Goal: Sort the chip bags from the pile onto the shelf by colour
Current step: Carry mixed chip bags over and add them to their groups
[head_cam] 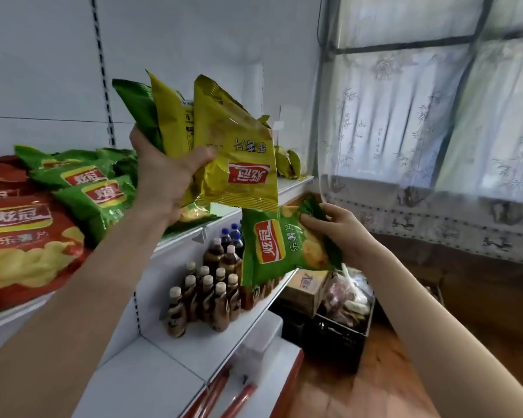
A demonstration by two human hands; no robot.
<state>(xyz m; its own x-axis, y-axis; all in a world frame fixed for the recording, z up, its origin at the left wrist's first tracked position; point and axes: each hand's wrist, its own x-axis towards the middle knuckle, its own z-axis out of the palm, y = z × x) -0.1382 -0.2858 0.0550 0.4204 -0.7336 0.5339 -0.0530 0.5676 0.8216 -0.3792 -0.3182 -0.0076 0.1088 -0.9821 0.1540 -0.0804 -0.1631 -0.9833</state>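
My left hand point(166, 176) grips a fan of chip bags raised above the shelf: two yellow bags point(239, 164) in front and a green bag point(139, 110) behind them. Lower and to the right, my right hand point(335, 230) pinches the top edge of another green bag point(281, 248), which hangs sideways in front of the shelf edge. On the white shelf point(293, 184), red bags point(27, 242) lie at the left, green bags point(85, 185) beside them, and several yellow bags point(289, 162) at the far right end.
Below the chip shelf, a lower shelf carries several brown drink bottles point(206, 294) and dark blue-capped bottles point(231, 235). A cardboard box point(307, 286) and a black crate point(338, 330) with packets stand on the wooden floor. A curtained window point(435, 116) fills the right.
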